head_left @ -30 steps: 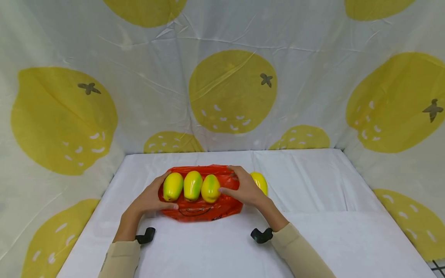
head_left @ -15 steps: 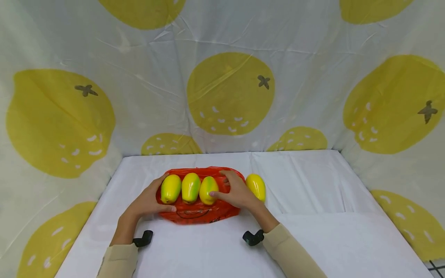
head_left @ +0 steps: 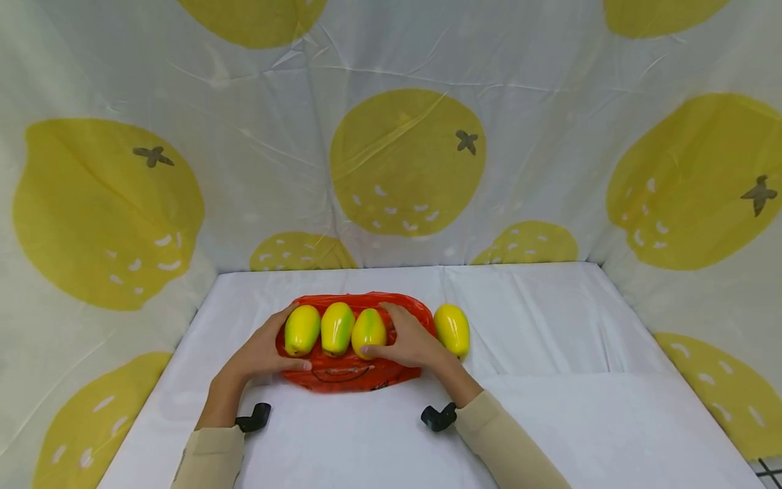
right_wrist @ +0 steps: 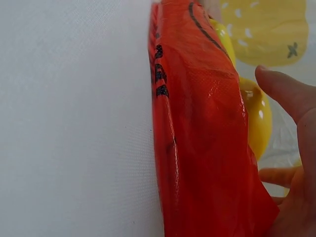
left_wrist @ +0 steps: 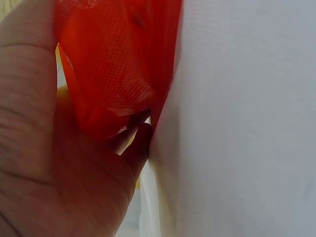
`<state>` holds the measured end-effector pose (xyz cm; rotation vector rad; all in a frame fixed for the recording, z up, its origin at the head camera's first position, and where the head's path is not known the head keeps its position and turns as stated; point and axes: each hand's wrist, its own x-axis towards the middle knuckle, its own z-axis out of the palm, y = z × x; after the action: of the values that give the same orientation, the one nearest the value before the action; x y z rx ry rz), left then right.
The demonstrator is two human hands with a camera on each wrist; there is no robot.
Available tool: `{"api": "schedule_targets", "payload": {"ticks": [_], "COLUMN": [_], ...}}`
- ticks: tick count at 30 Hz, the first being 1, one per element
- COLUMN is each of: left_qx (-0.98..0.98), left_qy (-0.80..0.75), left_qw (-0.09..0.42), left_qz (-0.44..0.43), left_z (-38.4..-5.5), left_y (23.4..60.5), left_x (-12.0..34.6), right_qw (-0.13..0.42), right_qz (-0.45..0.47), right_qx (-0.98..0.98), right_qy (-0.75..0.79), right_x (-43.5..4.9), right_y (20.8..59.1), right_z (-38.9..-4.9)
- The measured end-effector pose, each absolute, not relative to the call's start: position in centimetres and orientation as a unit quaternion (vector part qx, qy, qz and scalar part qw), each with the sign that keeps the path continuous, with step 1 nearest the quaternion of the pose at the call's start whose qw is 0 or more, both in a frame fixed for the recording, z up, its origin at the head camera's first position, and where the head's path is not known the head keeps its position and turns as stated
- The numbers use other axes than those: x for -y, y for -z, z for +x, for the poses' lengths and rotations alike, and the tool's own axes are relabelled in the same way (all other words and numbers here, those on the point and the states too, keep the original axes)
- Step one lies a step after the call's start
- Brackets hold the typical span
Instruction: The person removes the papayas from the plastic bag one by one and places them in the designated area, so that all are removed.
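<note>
Where three glossy yellow-green oval fruits [head_left: 337, 329] sit in a row in a crumpled red plastic bag [head_left: 396, 375], at the lower centre of the head view, the person's left hand [head_left: 264, 350] grips the bag's left end between thumb and fingers. I see the right hand [head_left: 411, 339] spread, thumb over the rightmost fruit [head_left: 368, 326], though whether it touches I cannot tell. One more shiny yellow oval fruit [head_left: 452, 331] lies just right of the bag on a white cloth-covered table [head_left: 580, 401].
</note>
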<state>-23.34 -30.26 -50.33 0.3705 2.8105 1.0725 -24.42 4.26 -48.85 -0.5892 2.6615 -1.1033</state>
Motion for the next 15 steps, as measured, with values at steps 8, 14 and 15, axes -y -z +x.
{"api": "schedule_targets", "payload": {"ticks": [8, 14, 15], "left_qx": [-0.928, -0.929, -0.928], "left_qy": [-0.349, -0.347, -0.348], "left_qw": [0.062, 0.054, 0.054], "left_qz": [0.116, 0.117, 0.117], "left_z": [-23.05, -23.14, -23.18], "left_y": [50.63, 50.42, 50.39], "left_x": [30.25, 30.17, 30.15], "right_qw": [0.106, 0.088, 0.086], "right_qz": [-0.218, -0.232, -0.233], "right_qx": [-0.904, -0.905, -0.905], "right_qy": [0.353, 0.347, 0.345], "right_x": [-3.57, -3.37, -3.40], "right_y": [49.33, 49.34, 49.35], "right_z": [-24.39, -24.62, -24.67]}}
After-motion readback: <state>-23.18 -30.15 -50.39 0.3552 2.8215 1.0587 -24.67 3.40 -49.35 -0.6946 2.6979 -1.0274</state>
